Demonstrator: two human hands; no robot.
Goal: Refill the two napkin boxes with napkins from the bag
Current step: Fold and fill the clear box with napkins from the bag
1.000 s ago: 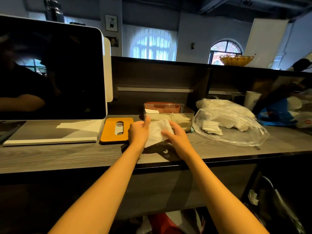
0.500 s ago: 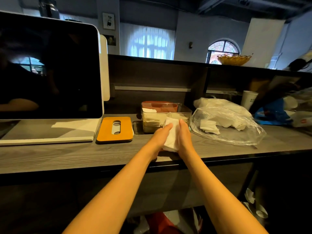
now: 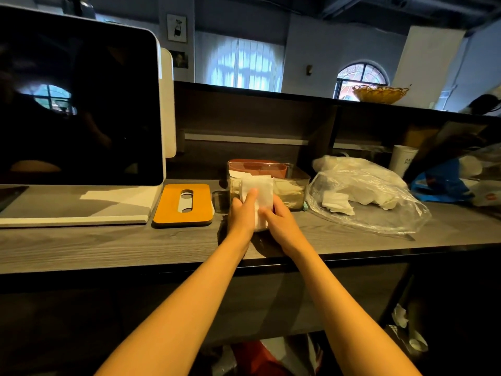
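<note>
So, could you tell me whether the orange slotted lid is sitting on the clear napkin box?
No, the orange slotted lid lies flat on the counter left of the clear napkin box.

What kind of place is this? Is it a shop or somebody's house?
Probably a cafe or shop counter, not a house. A big dark till screen on a white stand sits on the grey wooden counter, with a white paper cup and a clear plastic napkin box nearby.
</note>
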